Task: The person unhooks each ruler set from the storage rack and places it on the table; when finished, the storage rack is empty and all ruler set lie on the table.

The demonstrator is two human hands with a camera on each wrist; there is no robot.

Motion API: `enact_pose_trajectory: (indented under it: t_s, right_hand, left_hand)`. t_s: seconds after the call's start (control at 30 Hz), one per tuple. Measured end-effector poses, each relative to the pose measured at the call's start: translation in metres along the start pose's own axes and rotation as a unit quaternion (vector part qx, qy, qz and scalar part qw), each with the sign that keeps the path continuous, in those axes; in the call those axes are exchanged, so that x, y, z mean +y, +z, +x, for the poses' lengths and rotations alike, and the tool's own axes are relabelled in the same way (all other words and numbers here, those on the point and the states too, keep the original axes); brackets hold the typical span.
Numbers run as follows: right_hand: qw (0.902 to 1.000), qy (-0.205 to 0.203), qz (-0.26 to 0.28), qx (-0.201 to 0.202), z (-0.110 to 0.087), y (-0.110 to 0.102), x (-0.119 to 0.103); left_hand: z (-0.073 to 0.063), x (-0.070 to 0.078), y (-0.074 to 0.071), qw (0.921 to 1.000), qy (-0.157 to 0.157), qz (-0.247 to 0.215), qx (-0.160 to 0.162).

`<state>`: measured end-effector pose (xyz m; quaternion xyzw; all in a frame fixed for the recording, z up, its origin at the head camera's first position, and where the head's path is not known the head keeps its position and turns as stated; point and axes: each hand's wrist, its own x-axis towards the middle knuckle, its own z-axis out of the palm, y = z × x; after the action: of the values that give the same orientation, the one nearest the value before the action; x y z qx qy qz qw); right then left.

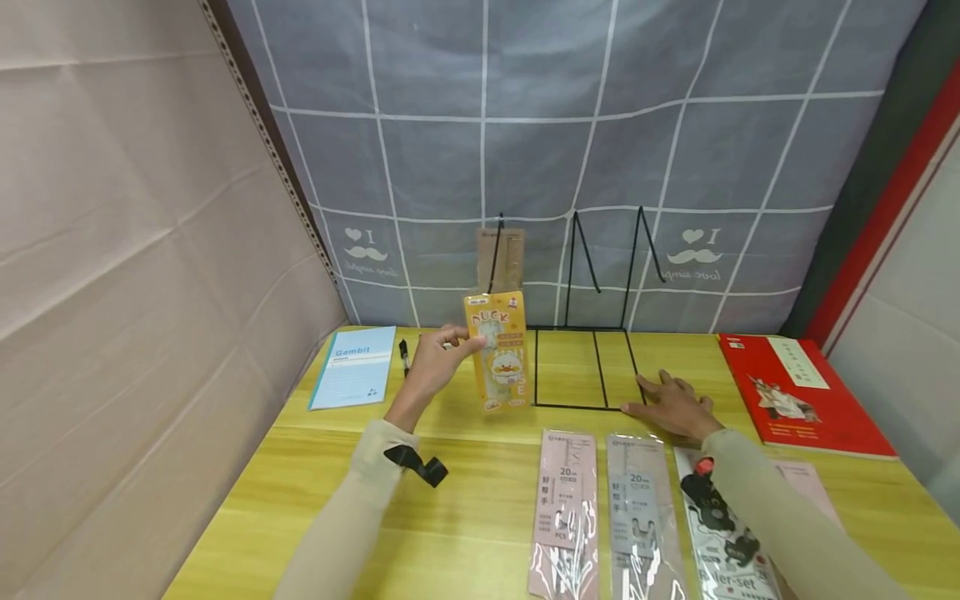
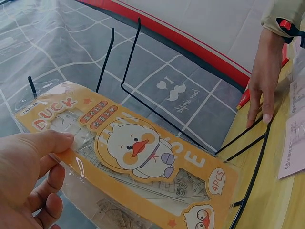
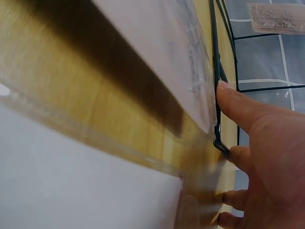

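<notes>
My left hand (image 1: 435, 367) pinches the edge of a yellow duck-printed ruler set pack (image 2: 138, 148) between thumb and fingers. The pack stands upright at the left hook of a black wire display rack (image 1: 577, 407), and the hook's tip shows at its top edge. Behind it, a pinkish ruler pack (image 1: 512, 250) hangs on the same hook. Two hooks to the right carry nothing. My right hand (image 1: 675, 406) touches the front right corner of the rack's base, thumb and fingers extended along the bars (image 3: 217, 95).
In front of the rack lie a pink ruler pack (image 1: 566, 508), a grey one (image 1: 643, 508), a black-and-white ruler set (image 1: 720, 517) and another pink pack (image 1: 810, 487), partly under my right forearm. A blue notebook (image 1: 352, 367) and pen (image 1: 405, 354) lie left; a red book (image 1: 802, 400) right.
</notes>
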<state>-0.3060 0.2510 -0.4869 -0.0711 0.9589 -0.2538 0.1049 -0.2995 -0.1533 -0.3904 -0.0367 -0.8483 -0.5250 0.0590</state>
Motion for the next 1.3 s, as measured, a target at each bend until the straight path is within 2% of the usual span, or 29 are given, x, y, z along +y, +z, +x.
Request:
enact_pose_trajectory:
  t_s: [0.23,0.53,0.73,1.07,1.3]
  right_hand:
    - [1.0000,0.002,0.002,0.003,-0.001,-0.001,-0.001]
    - [0.9997,0.000,-0.022,0.006,-0.001,-0.001,0.000]
    - [0.9999,-0.001,-0.015,0.008,-0.001,0.000,0.001]
    - [0.9999,-0.002,-0.007,0.009,0.000,0.002,0.002]
    - [1.0000,0.004,-0.006,0.007,0.000,0.001,0.002]
  left_hand:
    - [-0.008,0.002,0.000,0.9998,0.018,-0.001,-0.002]
    - [-0.023,0.004,-0.003,0.9997,0.011,-0.014,-0.017]
    - [-0.033,0.003,-0.005,0.9990,0.018,-0.018,-0.036]
    - [-0.070,-0.007,-0.004,0.9973,-0.015,0.009,-0.072]
    - [-0.095,-0.016,-0.004,0.9957,0.006,0.009,-0.092]
